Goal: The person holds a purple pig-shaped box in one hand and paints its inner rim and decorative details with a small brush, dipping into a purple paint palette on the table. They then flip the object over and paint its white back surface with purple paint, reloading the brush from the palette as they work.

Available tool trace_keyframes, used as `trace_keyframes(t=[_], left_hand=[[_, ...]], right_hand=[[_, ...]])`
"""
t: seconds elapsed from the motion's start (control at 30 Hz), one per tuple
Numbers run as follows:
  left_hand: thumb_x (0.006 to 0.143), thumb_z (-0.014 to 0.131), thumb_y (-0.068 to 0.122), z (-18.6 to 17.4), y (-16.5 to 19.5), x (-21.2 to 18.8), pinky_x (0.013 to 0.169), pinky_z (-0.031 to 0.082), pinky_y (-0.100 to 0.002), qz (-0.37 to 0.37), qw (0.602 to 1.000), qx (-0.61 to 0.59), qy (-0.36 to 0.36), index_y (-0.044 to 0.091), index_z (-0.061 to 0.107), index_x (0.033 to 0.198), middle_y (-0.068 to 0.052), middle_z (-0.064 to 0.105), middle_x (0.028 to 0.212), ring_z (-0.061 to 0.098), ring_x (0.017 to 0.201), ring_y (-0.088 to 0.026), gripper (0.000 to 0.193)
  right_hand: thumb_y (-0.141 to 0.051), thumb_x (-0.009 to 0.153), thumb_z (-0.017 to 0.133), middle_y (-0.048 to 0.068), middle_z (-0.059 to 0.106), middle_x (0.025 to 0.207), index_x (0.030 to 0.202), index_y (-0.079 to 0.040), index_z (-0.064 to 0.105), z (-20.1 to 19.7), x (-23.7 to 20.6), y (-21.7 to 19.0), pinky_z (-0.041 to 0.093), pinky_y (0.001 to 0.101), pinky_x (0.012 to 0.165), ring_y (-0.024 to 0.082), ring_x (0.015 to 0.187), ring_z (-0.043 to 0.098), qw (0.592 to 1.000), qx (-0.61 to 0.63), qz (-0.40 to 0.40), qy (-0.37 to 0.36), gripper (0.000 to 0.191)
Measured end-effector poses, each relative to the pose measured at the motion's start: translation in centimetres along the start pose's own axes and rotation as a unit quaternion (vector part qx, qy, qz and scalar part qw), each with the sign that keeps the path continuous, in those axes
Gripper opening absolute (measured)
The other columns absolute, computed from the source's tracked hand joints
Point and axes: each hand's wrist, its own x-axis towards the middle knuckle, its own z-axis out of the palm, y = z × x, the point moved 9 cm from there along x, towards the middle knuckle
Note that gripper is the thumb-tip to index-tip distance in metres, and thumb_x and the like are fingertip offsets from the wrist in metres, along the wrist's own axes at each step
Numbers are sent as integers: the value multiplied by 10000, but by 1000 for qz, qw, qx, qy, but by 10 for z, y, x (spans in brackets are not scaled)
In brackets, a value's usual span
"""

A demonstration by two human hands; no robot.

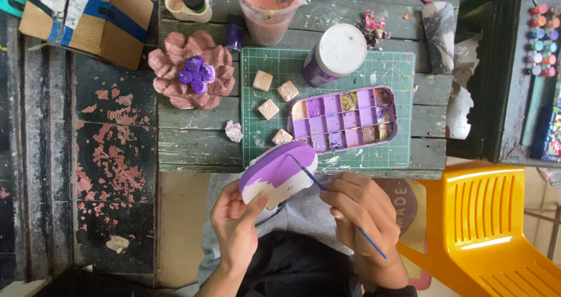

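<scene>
My left hand grips the lower edge of a rounded white clay piece, most of it painted purple, held above my lap at the table's front edge. My right hand holds a thin blue-handled paintbrush; its tip touches the purple part of the piece near its right side. Just beyond, on a green cutting mat, lies a purple paint palette with many small wells, and a white-lidded purple paint bottle stands behind it.
Several small beige clay dice sit on the mat. A pink clay flower with a purple centre lies left of the mat, a cup of pinkish water behind. A cardboard box is far left, a yellow plastic chair right.
</scene>
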Motion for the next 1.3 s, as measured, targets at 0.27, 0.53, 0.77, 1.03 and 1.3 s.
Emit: trace_keyframes(t=[0.27, 0.53, 0.77, 1.03, 1.3], left_hand=[[831, 787, -73, 3, -1, 1, 831, 580, -357, 1, 1000, -7, -2, -77, 620, 1218, -148, 708, 1099, 684, 1012, -198, 421], [823, 776, -79, 3, 1, 0, 824, 573, -337, -3, 1000, -11, 6, -73, 621, 1213, -135, 704, 1085, 678, 991, -186, 420], [827, 780, -85, 2, -2, 0, 789, 578, -347, -3, 1000, -11, 7, -85, 621, 1212, -138, 701, 1065, 675, 967, -190, 416], [829, 768, -93, 1, -3, 0, 800, 581, -346, 5, 1000, -15, 7, -89, 613, 1219, -141, 699, 1087, 678, 983, -192, 419], [842, 751, -87, -2, -6, 0, 939, 544, -332, -10, 1000, -21, 14, -81, 600, 1238, -135, 703, 1127, 669, 1055, -182, 424]], right_hand=[[-80, 999, 629, 123, 712, 928, 1041, 35, 635, 6, 3, -5, 636, 430, 837, 307, 893, 743, 999, 50, -9, -2, 123], [-77, 991, 642, 143, 706, 915, 1013, 38, 643, 7, 0, -3, 623, 425, 811, 325, 884, 733, 1000, 28, -7, -10, 117], [-23, 991, 629, 131, 704, 906, 1007, 37, 652, 9, -3, -4, 620, 421, 806, 320, 867, 735, 999, 40, -9, -8, 67], [-42, 977, 650, 127, 706, 921, 1015, 40, 646, 12, -2, -6, 623, 443, 835, 330, 880, 736, 998, 54, -8, -22, 90], [-9, 977, 596, 136, 700, 918, 1039, 55, 619, 8, -14, 4, 625, 433, 839, 321, 896, 730, 1000, 11, 3, 4, 92]])
